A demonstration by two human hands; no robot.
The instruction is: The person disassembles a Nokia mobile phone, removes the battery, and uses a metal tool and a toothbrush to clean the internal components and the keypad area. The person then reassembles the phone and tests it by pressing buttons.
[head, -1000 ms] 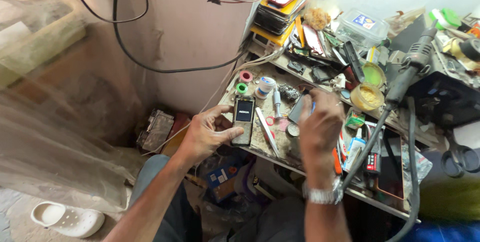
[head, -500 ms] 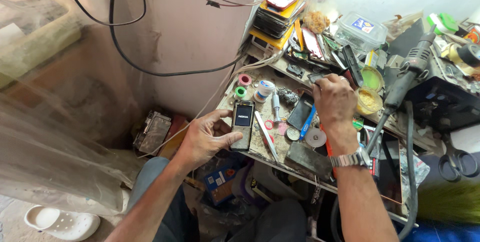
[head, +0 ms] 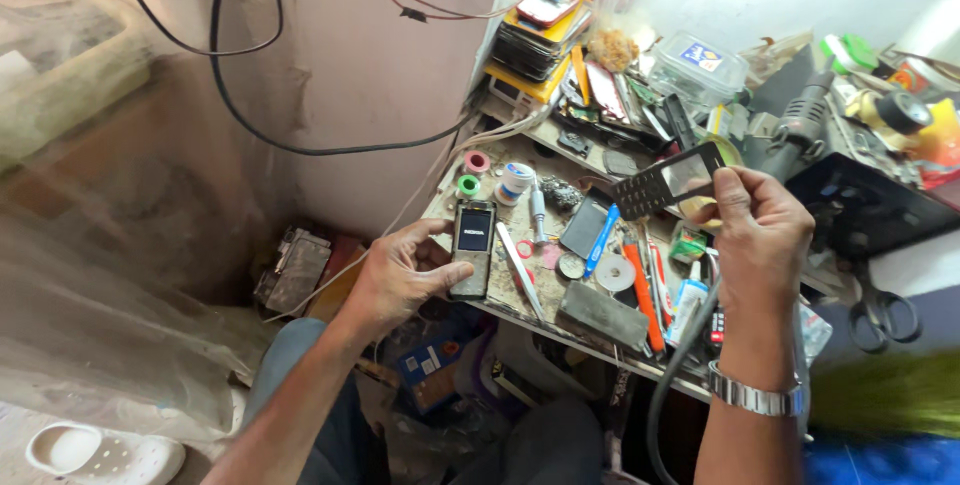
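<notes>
Left hand: my left hand (head: pixel 400 275) grips a small phone (head: pixel 472 248) by its lower half, thumb on the near edge, fingers wrapped behind; the dark screen faces up at me.

Phone's place: it hangs over the left front corner of the desk (head: pixel 520 300), just beside a white-handled tool (head: pixel 520 270) lying on the top.

Phone's long axis: close to upright in my view, top end tipped toward the back of the desk.

Right hand: my right hand (head: pixel 760 235) pinches a black keypad cover (head: pixel 668 179) between thumb and fingertips, raised above the middle of the desk, a metal watch (head: pixel 757 400) on the wrist.

Cover's long axis: slanted, its clear window end up to the right, keypad end down to the left, pointing toward the phone.

The gap: cover and phone are well apart; a blue pen (head: pixel 600 240) and a dark flat part (head: pixel 583 228) lie on the desk between them.

Which way: the phone sits to the left of, and lower than, the cover; I judge the two axes are not lined up.

Nearer hand: each hand has its own piece.
</notes>
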